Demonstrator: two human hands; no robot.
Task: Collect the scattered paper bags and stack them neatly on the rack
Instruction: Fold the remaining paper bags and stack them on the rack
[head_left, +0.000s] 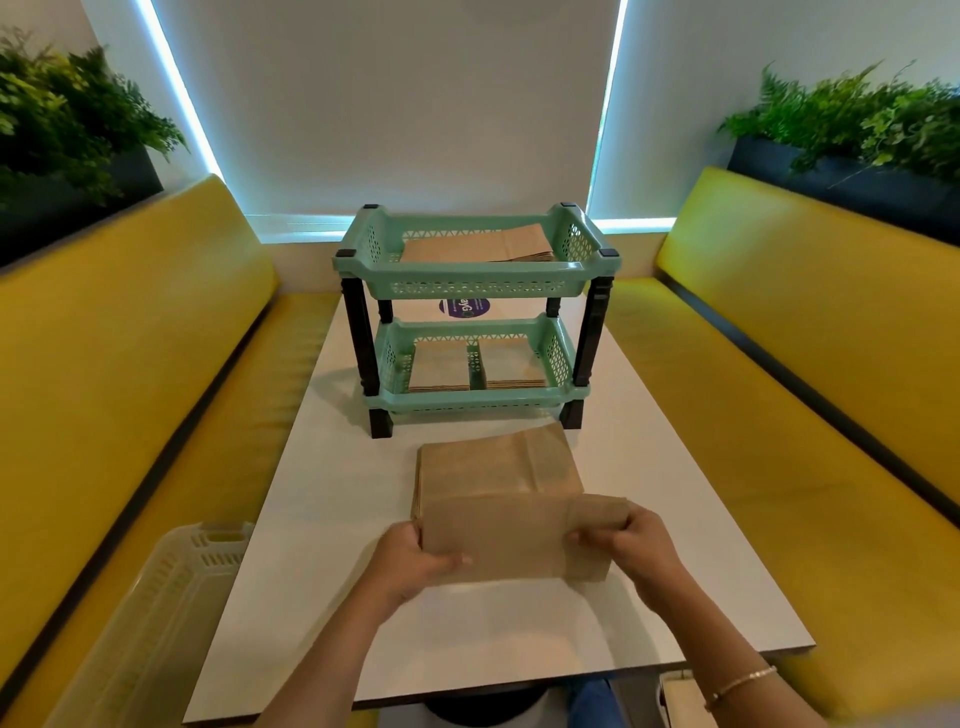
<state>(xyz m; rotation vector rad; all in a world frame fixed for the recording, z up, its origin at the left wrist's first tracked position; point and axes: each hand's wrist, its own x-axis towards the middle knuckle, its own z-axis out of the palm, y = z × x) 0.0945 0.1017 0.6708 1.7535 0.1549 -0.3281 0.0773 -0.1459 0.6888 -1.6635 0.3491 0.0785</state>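
A flat brown paper bag (511, 538) is held just above the table between both hands. My left hand (415, 561) grips its left edge and my right hand (631, 543) grips its right end. Right behind it a stack of brown paper bags (493, 465) lies flat on the white table (332, 519). Farther back stands a mint-green two-tier rack (472, 275) on black legs. A pile of bags (478, 244) lies in its top tray. Two piles of bags (439, 369) (511, 364) lie side by side in its bottom tray.
Yellow bench seats (130, 364) (810, 353) run along both sides of the table. A pale plastic basket (171, 597) sits on the left bench near the table's front corner. Planters with green plants (852, 135) stand behind both backrests. A purple sticker (465, 306) lies behind the rack.
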